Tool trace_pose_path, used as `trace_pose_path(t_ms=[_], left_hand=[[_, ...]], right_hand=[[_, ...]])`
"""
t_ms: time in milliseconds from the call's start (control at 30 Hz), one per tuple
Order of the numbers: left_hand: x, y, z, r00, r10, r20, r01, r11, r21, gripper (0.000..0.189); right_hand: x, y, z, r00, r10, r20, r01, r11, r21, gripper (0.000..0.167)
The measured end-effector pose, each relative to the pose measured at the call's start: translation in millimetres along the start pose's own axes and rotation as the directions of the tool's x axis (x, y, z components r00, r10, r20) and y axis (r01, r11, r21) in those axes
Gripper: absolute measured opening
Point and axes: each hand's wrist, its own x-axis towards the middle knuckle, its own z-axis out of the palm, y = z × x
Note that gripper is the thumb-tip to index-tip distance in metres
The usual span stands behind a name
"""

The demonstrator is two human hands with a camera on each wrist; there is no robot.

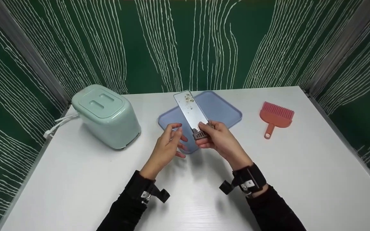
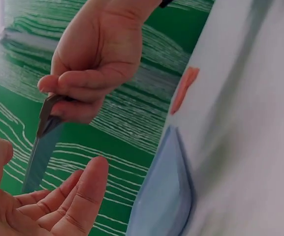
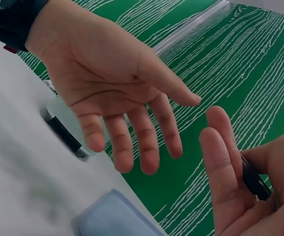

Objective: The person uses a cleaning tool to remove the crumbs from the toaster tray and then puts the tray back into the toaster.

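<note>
My right hand (image 1: 225,142) pinches the grey slotted handle end of a flat metal crumb tray (image 1: 188,109), thumb on top and fingers beneath. Brown and yellowish crumbs lie on its shiny surface, mostly toward the far end. It is held up over a light blue plastic tray (image 1: 225,107), tilted away to the left. Just left of the handle, my left hand (image 1: 164,146) is held with relaxed, spread fingers and nothing in it. In the right wrist view the palm of that left hand (image 3: 112,81) faces the camera, apart from the crumb tray.
A mint-green toaster (image 1: 111,112) stands at the left, its white cord (image 1: 59,123) running off the table's left edge. On the right lies a small orange-red brush (image 1: 276,117), bristles pointing away. Green walls with white lines enclose the white table (image 1: 300,179) behind and at both sides.
</note>
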Motion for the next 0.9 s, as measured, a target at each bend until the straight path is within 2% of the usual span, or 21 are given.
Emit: trace_pose_path(t_ms=[100,300,433,533,700,900], left_hand=[[-0.9,-1.8,3.6,0.999,-0.027,0.023,0.028,0.999,-0.033,0.047],[-1.8,-5.2,7.8,0.998,-0.043,0.041,0.044,0.999,-0.025,0.043],[-2.4,-6.3,11.6,0.997,-0.049,0.063,0.053,0.997,-0.054,0.035],[-2.1,-7.8,15.1,0.995,-0.068,0.072,0.074,0.994,-0.085,0.036],[-1.8,-10.4,21.3,0.991,-0.122,0.049,0.128,0.984,-0.127,0.048],[-2.4,-12.6,24.8,0.993,-0.120,-0.014,0.119,0.988,-0.094,0.056]], right_hand=[[0.7,3,4,1.000,0.001,0.020,-0.001,1.000,-0.008,0.023],[1.8,10,12,0.999,0.010,0.041,-0.009,1.000,-0.026,0.027],[2.4,16,18,0.998,0.022,0.053,-0.020,0.999,-0.034,0.027],[3.1,20,24,0.998,0.025,0.055,-0.023,0.999,-0.049,0.026],[4.5,28,33,0.999,0.018,0.031,-0.015,0.996,-0.089,0.025],[3.1,35,41,1.000,0.008,0.019,-0.005,0.990,-0.142,0.026]])
